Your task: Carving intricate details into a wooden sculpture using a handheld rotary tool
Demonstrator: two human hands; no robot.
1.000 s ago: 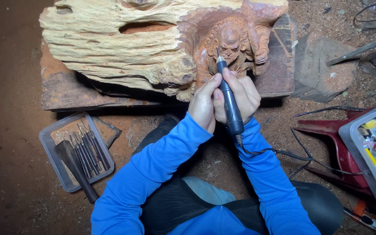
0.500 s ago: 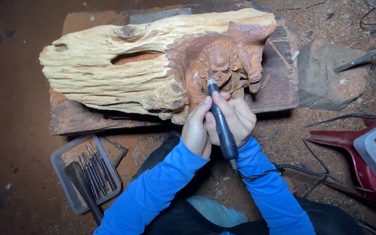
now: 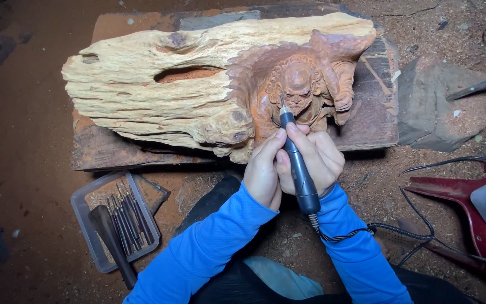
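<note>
Both my hands wrap the tool (image 3: 297,163): right hand (image 3: 317,160) and left hand (image 3: 264,171) fingers closed around it, tip touching the carving (image 3: 299,90).

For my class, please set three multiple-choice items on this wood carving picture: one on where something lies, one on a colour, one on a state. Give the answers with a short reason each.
1. Where is the tray of small tools?
A. On top of the log
B. On the ground by the person's left arm
C. In the person's right hand

2. What colour are the sleeves?
A. Blue
B. Green
C. White

3. What is the tip of the rotary tool doing?
A. Lying in the tray
B. Pointing away from the wood
C. Meeting the carved figure

Answers:
1 B: the tray lies on the ground, left of the left hand.
2 A: both sleeves are bright blue.
3 C: both hands, the right hand too, grip the rotary tool, its tip at the carved figure in the log.
</note>
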